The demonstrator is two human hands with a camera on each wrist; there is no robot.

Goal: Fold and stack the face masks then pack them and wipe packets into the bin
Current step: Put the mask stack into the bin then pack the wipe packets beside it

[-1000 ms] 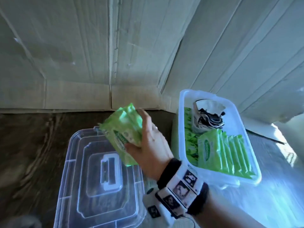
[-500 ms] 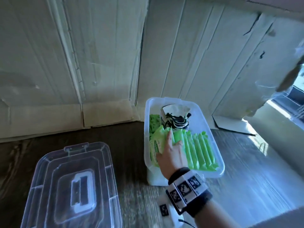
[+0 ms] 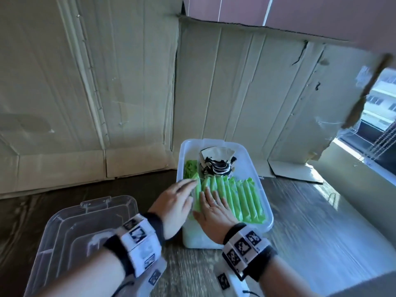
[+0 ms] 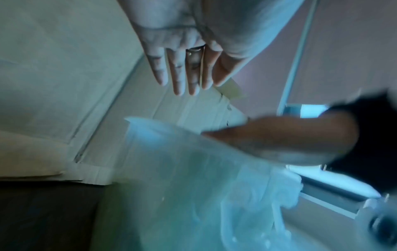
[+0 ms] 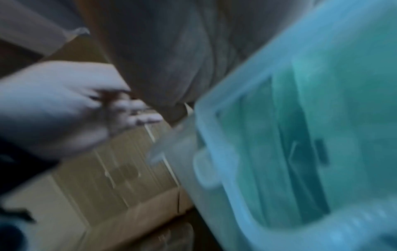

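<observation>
A clear plastic bin (image 3: 212,141) stands on the dark wood table. Several green wipe packets (image 3: 242,200) stand on edge in a row across its near half. More green packets (image 3: 190,170) lie at its back left, beside a stack of folded black-and-white face masks (image 3: 216,166). My right hand (image 3: 211,203) lies flat on the leftmost packets, fingers straight. My left hand (image 3: 182,196) reaches over the bin's left rim, straight fingers touching the end packet (image 3: 198,189). The left wrist view shows the left hand's fingers (image 4: 184,71) extended. The right wrist view is blurred.
The bin's clear lid (image 3: 85,236) lies flat on the table at the near left. Cardboard sheets (image 3: 107,93) stand along the back of the table. A window (image 3: 381,108) is at the far right. A white device (image 3: 233,284) sits near the front edge.
My right hand carried a green packet from above the lid into the bin and let go; it now presses on the row. My left hand has come in beside it.
</observation>
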